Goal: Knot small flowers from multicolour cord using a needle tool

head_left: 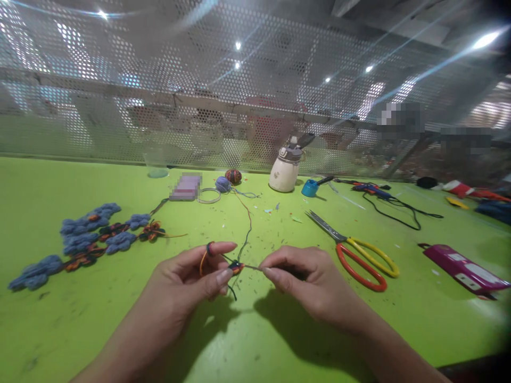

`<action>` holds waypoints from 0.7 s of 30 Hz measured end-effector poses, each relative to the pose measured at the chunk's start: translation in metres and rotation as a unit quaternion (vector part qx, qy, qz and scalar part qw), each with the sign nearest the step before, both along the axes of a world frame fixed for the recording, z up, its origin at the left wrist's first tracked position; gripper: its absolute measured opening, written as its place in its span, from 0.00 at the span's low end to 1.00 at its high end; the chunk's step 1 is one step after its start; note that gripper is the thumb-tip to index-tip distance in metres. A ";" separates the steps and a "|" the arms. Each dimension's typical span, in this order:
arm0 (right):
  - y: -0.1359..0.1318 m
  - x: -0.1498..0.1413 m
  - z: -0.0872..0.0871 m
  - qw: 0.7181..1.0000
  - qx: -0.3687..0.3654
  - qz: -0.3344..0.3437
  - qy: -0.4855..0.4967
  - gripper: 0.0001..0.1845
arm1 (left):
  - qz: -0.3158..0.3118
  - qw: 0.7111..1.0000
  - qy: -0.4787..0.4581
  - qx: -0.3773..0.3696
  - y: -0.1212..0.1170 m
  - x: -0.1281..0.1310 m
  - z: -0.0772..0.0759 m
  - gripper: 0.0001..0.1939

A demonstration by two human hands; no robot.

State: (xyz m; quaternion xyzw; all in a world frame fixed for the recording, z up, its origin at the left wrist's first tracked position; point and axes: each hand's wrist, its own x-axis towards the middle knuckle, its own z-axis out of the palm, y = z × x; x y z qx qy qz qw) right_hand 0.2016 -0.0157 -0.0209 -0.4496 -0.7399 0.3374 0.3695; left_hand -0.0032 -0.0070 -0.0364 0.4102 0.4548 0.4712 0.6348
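Note:
Between thumb and fingers, my left hand [191, 279] pinches a small crochet piece [236, 267] of dark and orange yarn. A loop of the yarn goes round its raised index finger, and a short dark tail hangs below. My right hand [305, 276] closes on the thin crochet hook [252, 267], whose far end meets the crochet piece. A yarn strand [249, 229] runs back across the table toward a dark, orange-striped yarn ball [233, 176]. Beside that ball lies a blue-purple yarn ball [223, 184].
Crocheted flowers [120, 241] in blue and dark orange lie left. Scissors [347, 242] and a magenta packet [465, 266] lie right. Farther back are a phone [186, 187], a plastic cup [157, 164], a white bottle [284, 173], a blue container [310, 188] and a corded tool [373, 191].

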 end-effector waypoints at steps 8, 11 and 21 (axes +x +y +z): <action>0.003 -0.002 -0.005 0.979 -0.157 0.033 0.125 0.09 | -0.018 1.000 -0.011 0.015 -0.002 0.000 0.000 0.05; 0.005 -0.006 -0.013 0.939 -0.259 0.053 0.220 0.10 | -0.037 0.997 -0.055 0.045 0.001 -0.001 -0.003 0.10; 0.000 -0.020 -0.022 0.866 -0.347 0.064 0.353 0.10 | 0.040 0.996 -0.066 0.037 0.002 0.007 0.002 0.23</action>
